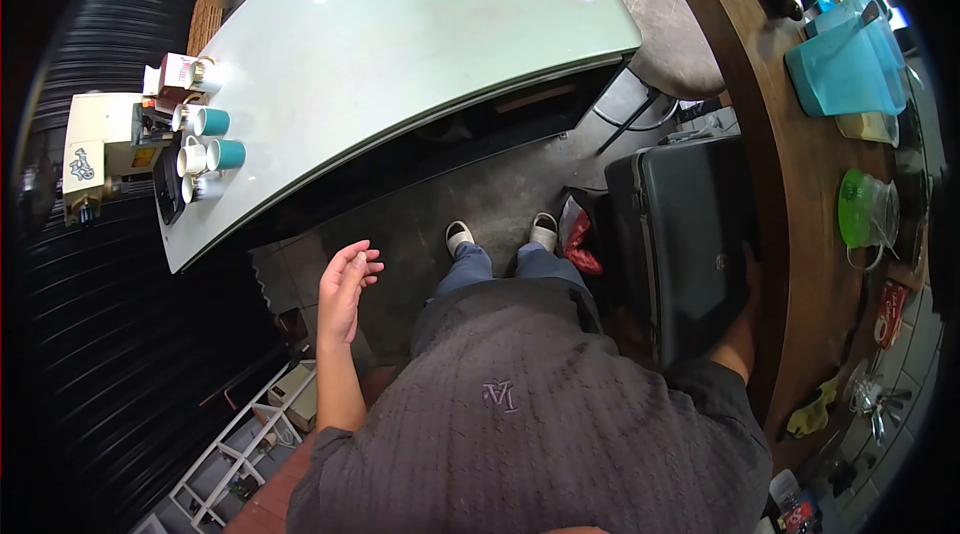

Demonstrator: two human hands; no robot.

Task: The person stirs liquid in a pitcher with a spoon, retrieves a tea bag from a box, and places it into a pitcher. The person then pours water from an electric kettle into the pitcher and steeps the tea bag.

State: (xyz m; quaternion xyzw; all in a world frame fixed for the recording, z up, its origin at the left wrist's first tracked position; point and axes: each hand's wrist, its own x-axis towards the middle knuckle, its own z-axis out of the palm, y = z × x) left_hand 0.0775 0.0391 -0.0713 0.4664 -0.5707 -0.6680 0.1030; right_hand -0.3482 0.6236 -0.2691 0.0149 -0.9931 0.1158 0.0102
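Observation:
My left hand [348, 292] is raised in the air left of my body, in front of the white table, with its fingers loosely bent and apart and nothing in it. My right arm reaches down beside a dark grey hard-shell suitcase [690, 234], which stands on the floor at my right. At its right side, in the shadow under the wooden counter, is my right hand [748, 284]. Its fingers are too dark to make out. A dark bag with red and silver material [578, 239] lies by my right foot, left of the suitcase.
The white table [420, 44] bears several mugs [212, 121] and a red-and-white box [177, 72] at its left end. The wooden counter [815, 264] holds a blue container [850, 64] and a green-based jug [868, 209]. A round stool [670, 34] stands ahead; a white rack [235, 454] is behind left.

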